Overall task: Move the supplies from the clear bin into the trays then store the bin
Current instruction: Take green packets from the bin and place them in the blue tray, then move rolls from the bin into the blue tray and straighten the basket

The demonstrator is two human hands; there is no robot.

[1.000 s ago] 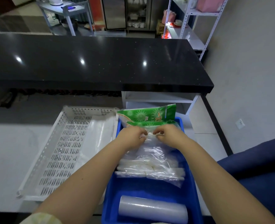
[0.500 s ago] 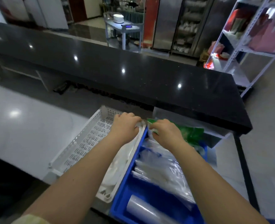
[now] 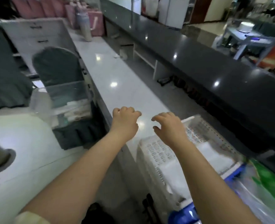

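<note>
We hold both hands out in front of us, over the long white counter (image 3: pixel 117 81). Our left hand (image 3: pixel 125 122) has its fingers loosely curled and holds nothing. Our right hand (image 3: pixel 167 126) has its fingers spread and bent a little, and it holds nothing too. It hangs just above the far end of the white tray (image 3: pixel 188 119).

The clear bin (image 3: pixel 65 91) sits on a chair (image 3: pixel 57 65) with a grey cover, off to our left and well apart from the hands. We think it sits there so it is easy to reach from the counter. At its bottom lie some pale supplies (image 3: pixel 75 110). The picture is blurry, so we cannot tell what they are.

The white tray lies on the counter by our right arm, with a plastic sheet (image 3: pixel 212 154) in it. Right beside it is the blue tray (image 3: pixel 233 173), which holds a green packet (image 3: pixel 269 177) and clear bags (image 3: pixel 254 202). The trays likely sit close together so either one is a short reach.

We judge the job is partly done, as the trays hold some things and the bin is not empty yet. With both hands free, the next step is likely to reach left for more. The bin is up on a soft seat, so we should take care not to tip it.
</note>
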